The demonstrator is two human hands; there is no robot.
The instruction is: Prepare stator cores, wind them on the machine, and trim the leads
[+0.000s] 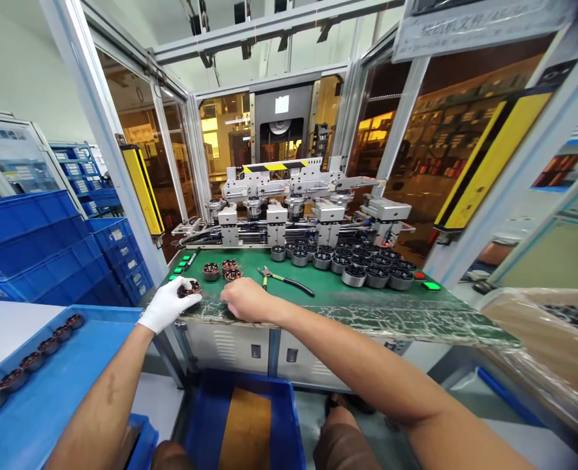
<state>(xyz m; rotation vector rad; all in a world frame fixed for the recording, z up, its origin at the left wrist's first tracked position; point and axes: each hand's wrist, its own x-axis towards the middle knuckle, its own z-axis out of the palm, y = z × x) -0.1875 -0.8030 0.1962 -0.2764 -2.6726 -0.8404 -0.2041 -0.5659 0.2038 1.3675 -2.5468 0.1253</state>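
My left hand (pixel 169 303), in a white glove, grips a wound motor stator (pixel 192 288) with copper wire by its sides, at the front left of the green bench top. Bare and closed, my right hand (pixel 247 300) is just to the right of that stator; its fingertips are hidden, so whatever they pinch cannot be made out. Right behind my hands sit three more wound stators, among them one on the left (pixel 211 271). A pair of cutting pliers (pixel 286 279) with green and black handles lies to the right, its jaws pointing away from me.
Many grey stator cores (pixel 354 275) crowd the bench's right side. Behind them stands a winding machine (pixel 293 209) between yellow light curtains (pixel 143 189). A blue tray (pixel 74 365) with a row of wound stators is at left. Below is a blue bin (pixel 286 418) holding cardboard.
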